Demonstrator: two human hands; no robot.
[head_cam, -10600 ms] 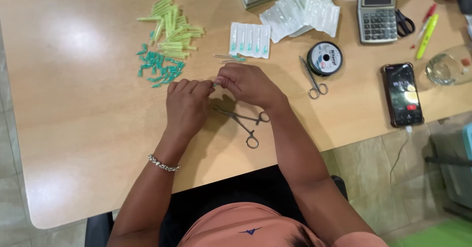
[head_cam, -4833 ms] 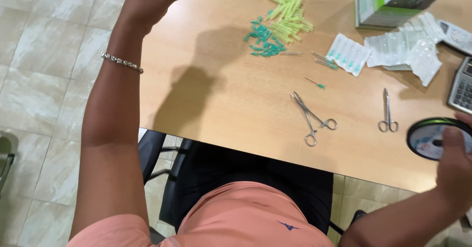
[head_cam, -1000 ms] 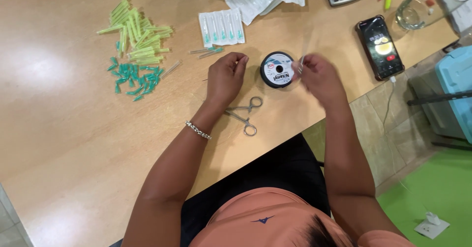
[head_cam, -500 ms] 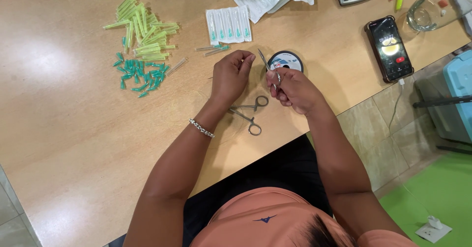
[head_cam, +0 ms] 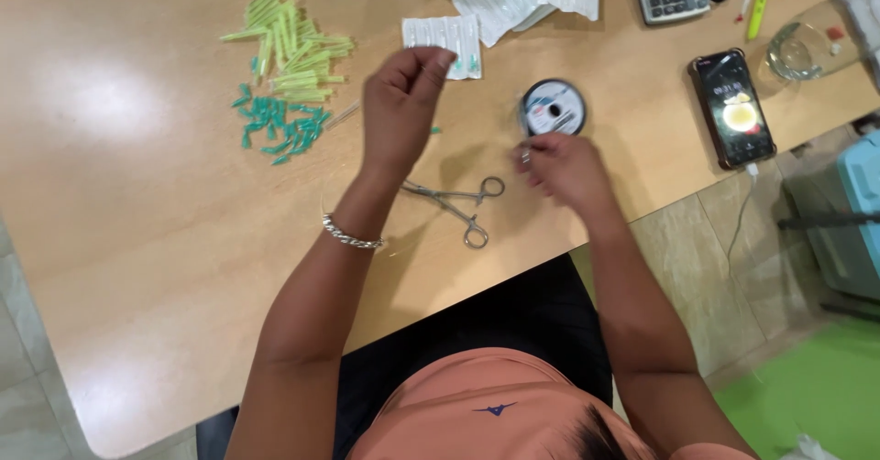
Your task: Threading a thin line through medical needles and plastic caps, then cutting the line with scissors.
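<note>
- bench [head_cam: 137, 268]: we see the lower left bare; its near edge runs just under the forceps [head_cam: 454, 205].
- left hand [head_cam: 401, 103] raised at upper centre, fingertips pinched, likely on thin line; can't tell.
- right hand [head_cam: 561, 169] curled just below the spool [head_cam: 553, 108], grip unclear.
- caps [head_cam: 284, 66] piled upper left, well apart.
</note>
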